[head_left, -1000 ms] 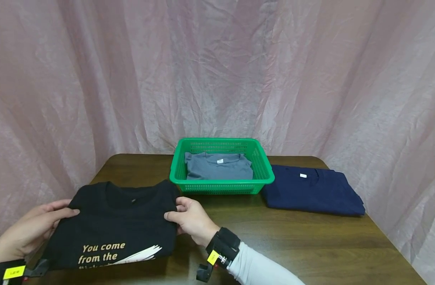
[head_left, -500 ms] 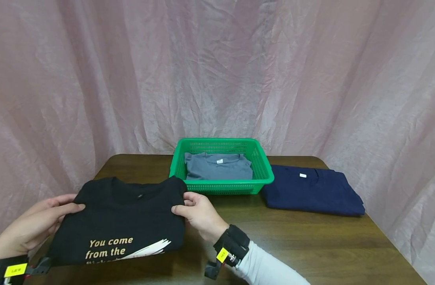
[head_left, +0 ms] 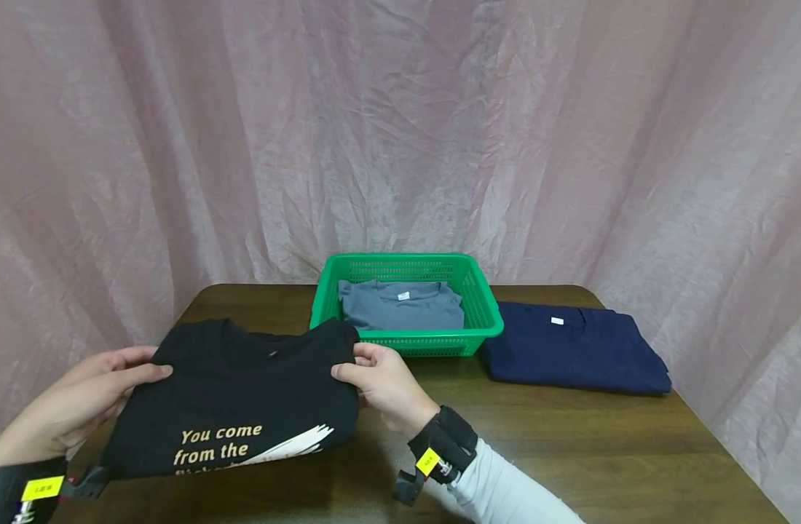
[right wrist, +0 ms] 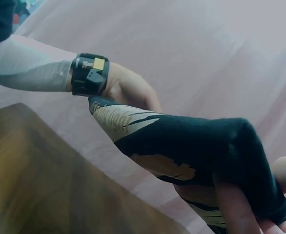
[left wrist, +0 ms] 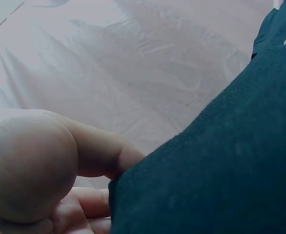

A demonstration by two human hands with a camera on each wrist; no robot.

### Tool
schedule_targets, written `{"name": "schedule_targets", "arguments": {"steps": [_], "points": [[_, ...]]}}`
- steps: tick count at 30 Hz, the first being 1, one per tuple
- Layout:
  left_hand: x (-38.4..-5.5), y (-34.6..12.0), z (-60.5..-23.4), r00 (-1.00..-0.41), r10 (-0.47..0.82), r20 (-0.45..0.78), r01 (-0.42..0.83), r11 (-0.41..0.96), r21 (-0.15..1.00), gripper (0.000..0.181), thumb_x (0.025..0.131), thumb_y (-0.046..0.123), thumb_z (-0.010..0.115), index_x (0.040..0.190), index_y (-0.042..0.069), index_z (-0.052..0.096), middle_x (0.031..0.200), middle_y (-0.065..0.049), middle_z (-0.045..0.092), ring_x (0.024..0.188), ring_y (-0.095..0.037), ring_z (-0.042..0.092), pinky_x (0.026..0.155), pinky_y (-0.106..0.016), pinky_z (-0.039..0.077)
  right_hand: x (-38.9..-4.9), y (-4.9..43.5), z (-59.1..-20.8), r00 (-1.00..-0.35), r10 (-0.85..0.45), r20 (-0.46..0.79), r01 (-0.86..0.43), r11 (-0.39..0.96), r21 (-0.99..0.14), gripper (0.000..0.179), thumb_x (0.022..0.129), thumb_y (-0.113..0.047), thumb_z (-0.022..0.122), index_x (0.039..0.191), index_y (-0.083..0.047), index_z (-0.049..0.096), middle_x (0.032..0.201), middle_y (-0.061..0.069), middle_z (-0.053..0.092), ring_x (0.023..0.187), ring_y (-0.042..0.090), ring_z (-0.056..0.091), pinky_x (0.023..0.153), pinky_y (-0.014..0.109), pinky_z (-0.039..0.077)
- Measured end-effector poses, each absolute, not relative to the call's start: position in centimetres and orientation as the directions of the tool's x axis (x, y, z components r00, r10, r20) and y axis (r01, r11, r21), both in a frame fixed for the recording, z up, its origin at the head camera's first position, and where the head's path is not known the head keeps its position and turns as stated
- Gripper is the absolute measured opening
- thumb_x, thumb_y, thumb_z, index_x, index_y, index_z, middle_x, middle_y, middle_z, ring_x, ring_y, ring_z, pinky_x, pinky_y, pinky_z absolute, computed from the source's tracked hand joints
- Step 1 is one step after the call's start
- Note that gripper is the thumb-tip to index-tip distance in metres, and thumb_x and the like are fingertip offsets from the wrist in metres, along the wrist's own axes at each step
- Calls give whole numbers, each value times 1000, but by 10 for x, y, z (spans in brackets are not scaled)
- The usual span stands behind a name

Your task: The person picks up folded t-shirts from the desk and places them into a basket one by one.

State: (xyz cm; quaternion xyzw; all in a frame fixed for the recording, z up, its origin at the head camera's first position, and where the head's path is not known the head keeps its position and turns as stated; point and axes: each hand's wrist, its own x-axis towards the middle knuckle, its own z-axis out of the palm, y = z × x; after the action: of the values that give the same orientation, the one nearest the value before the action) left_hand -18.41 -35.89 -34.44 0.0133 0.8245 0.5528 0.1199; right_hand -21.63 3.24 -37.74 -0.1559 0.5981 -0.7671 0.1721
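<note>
A folded black T-shirt with pale lettering and a white brush-stroke print is held up between both hands, over the left of the table. My left hand pinches its left edge, thumb on top and fingers behind. At the opposite edge my right hand pinches the shirt the same way. In the left wrist view the dark cloth covers the fingertips. The right wrist view shows the shirt raised off the wooden surface, its folded layers hanging. Its upper right corner overlaps the green basket's front left corner in the head view.
A green plastic basket stands at the back middle of the brown wooden table. Inside it lies a folded grey T-shirt. Right of the basket, a folded navy T-shirt lies near the table's right edge. Pink curtains hang behind.
Both hands have carried the black T-shirt to the right and a little farther up in the head view, toward the basket. The basket and the other shirts have stayed in place.
</note>
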Motion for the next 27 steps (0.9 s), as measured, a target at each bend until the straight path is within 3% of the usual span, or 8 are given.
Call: {"name": "schedule_targets", "arguments": {"steps": [9, 12, 16, 20, 27], "points": [[-188, -338, -332, -971, 196, -138, -56, 375, 925, 72, 103, 23, 59, 150, -12, 17, 106, -17, 70, 40, -3, 29, 70, -36, 59, -222, 51, -367, -901, -430, 54, 50, -227, -973, 51, 92, -7, 68, 137, 5, 48, 109, 12, 70, 89, 24, 68, 66, 28, 58], [-192, -331, -328, -971, 203, -124, -44, 361, 932, 72, 103, 22, 59, 150, -11, 16, 104, -16, 70, 48, -5, 47, 69, -36, 59, -224, 57, -364, -906, -419, 56, 51, -240, -969, 58, 92, -7, 68, 142, 5, 42, 111, 12, 69, 91, 24, 67, 68, 29, 58], [-199, -321, -325, -975, 196, -102, -21, 379, 925, 75, 102, 22, 60, 150, -12, 14, 99, -11, 70, 57, -7, 54, 66, -31, 58, -228, 67, -361, -916, -399, 47, 56, -241, -969, 64, 92, -7, 67, 146, 6, 36, 116, 13, 67, 95, 26, 66, 73, 31, 58], [-206, -310, -324, -976, 199, -84, -2, 383, 924, 74, 101, 23, 61, 150, -11, 17, 96, -11, 69, 50, -5, 45, 64, -28, 57, -233, 79, -358, -928, -370, 38, 49, -224, -973, 67, 93, -9, 67, 149, 5, 32, 119, 13, 66, 98, 26, 65, 77, 34, 57], [-224, -285, -326, -984, 172, -47, 22, 381, 924, 63, 100, 23, 63, 145, -7, 30, 96, -8, 68, 52, -5, 46, 58, -23, 53, -248, 100, -360, -943, -326, 62, 7, -204, -979, 63, 94, -9, 66, 148, 3, 35, 118, 13, 66, 95, 26, 66, 74, 32, 58]]}}
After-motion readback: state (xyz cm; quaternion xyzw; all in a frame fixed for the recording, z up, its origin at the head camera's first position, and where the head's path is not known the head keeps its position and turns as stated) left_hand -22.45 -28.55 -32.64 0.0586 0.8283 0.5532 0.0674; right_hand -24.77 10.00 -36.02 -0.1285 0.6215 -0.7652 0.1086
